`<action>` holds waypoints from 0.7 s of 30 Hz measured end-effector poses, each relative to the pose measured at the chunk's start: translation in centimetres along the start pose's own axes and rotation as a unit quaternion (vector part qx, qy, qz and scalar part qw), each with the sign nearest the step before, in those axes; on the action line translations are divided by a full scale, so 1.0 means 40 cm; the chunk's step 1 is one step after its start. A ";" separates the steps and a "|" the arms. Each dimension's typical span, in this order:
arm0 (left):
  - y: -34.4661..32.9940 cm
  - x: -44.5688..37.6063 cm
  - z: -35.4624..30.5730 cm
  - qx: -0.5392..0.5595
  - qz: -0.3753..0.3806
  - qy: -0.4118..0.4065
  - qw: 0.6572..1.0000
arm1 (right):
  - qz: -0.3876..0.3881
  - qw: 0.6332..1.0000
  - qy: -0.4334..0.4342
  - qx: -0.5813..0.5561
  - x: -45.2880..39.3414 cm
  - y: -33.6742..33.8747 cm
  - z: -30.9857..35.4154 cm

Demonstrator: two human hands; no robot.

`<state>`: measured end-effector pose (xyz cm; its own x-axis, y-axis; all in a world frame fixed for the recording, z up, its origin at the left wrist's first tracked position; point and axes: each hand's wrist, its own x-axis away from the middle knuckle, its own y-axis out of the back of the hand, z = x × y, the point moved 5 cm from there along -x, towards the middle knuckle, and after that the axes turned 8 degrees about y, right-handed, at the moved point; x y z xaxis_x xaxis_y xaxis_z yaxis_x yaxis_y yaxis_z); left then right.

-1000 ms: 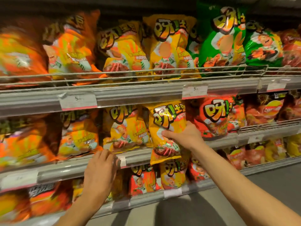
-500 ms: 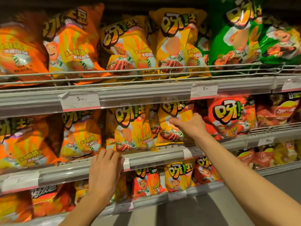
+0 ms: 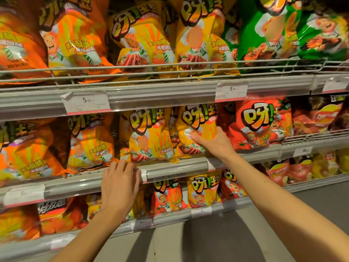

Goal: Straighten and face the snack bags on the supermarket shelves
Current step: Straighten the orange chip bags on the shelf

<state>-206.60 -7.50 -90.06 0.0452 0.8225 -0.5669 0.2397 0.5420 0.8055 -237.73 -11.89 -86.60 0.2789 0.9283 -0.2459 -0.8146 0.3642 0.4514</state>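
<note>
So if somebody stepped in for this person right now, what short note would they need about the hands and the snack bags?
Right hand: gripping the yellow bag on the middle shelf, thumb across its front, next to the red bag.
Left hand: fingers resting on the middle shelf rail, holding nothing.
Done: the held bag stands upright, facing out, beside its yellow neighbour.
Left: release it, then straighten the tilted orange bags on the top shelf and check the bottom row.

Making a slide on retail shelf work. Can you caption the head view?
Right hand grips a yellow snack bag on the middle shelf while the left hand rests on the shelf rail.
</note>
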 end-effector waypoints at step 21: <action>-0.293 0.253 -0.045 0.286 0.311 0.283 0.861 | -0.100 0.985 -0.118 -0.074 0.406 -0.063 -0.394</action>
<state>-210.69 -5.20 -104.92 -0.1043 0.9628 0.2493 0.7852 -0.0742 0.6148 -239.18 1.08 -105.23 0.5378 0.8367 -0.1041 -0.7913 0.5435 0.2801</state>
